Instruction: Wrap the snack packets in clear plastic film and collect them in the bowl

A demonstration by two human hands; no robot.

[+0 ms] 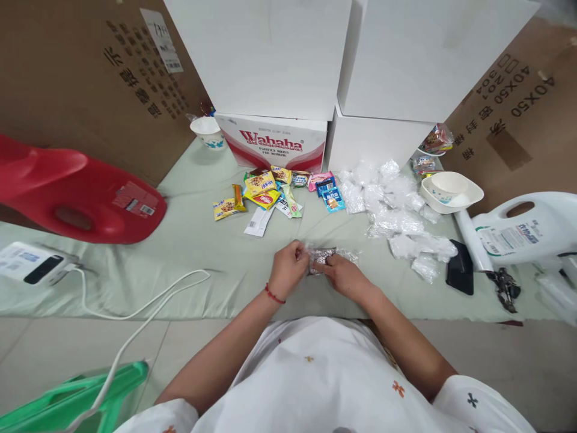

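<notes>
Head view: a small, dark, shiny packet (321, 255) in clear, crinkled plastic wrap (349, 254) lies between the left hand (288, 267) and right hand (349, 276), long axis running left to right. Both touch it, neither clearly nearer. The left seems to pinch the wrap's left end; the right presses fingers on top, whether gripping I can't tell. Beneath is a pale green cloth-covered surface (238, 264); beyond lie colourful snack packets (260, 183) before white cardboard boxes (261, 54).
</notes>
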